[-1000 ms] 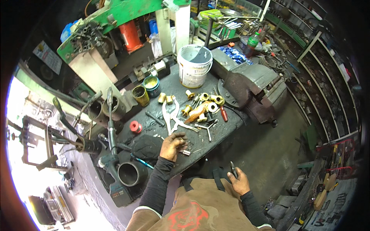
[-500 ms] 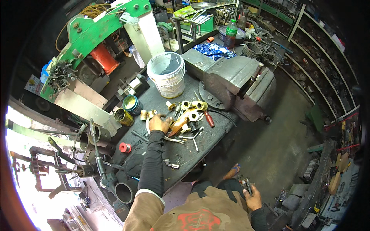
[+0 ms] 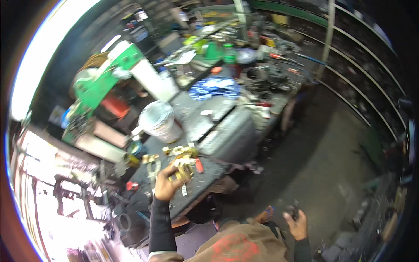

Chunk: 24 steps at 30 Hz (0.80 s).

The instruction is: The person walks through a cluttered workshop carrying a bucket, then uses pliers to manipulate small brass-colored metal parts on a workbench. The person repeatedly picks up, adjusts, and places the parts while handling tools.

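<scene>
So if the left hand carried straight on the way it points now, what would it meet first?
Probably the loose brass fittings lying on the dark workbench just beyond the left hand, which holds a brass fitting; the white plastic bucket stands farther on. Blur leaves depth uncertain.

- The whole view is smeared by motion, so small parts on the tabletop [image 3: 209, 174] blend into one another.
- The left hand [image 3: 165, 185] closes on a brass fitting [image 3: 182, 173]; its exact shape is lost to blur.
- The right hand [image 3: 297, 223] grips a small dark object [image 3: 293, 210], too blurred to identify.
- Both forearms are cut off by the lower edge.
- The white bucket [image 3: 159, 121] shows no readable contents.
- The shelves [image 3: 371, 78] at right sink into darkness.
- The far left is washed out by glare.
</scene>
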{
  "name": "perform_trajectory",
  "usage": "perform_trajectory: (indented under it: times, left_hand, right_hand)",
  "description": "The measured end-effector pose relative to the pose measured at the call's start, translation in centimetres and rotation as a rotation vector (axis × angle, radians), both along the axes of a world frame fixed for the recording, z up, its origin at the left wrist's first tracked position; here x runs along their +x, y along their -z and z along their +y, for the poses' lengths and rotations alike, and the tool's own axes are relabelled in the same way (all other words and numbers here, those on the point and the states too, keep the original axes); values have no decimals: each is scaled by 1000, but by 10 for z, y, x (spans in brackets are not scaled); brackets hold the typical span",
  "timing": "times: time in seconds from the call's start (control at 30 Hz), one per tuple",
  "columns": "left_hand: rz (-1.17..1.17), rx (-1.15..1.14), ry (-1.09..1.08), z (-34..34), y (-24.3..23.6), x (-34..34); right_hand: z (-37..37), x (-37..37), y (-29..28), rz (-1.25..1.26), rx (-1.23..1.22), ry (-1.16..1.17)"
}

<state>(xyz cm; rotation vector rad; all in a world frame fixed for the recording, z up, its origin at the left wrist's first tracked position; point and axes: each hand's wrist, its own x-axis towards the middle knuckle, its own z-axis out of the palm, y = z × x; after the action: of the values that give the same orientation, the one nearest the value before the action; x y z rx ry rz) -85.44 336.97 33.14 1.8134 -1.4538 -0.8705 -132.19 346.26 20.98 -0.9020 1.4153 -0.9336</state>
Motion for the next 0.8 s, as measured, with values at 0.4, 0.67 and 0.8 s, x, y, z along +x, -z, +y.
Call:
perform_trajectory:
  times: [0.4, 0.67, 0.8]
  left_hand:
    - [184, 274, 901, -117, 112, -425]
    - [1262, 863, 305, -367, 329, -584]
    - [1543, 749, -8, -586, 395, -718]
  right_hand:
    - [-104, -153, -2, -55, 2, 69]
    - [-140, -292, 67, 147, 77, 793]
    - [-111, -365, 160, 204, 140, 1052]
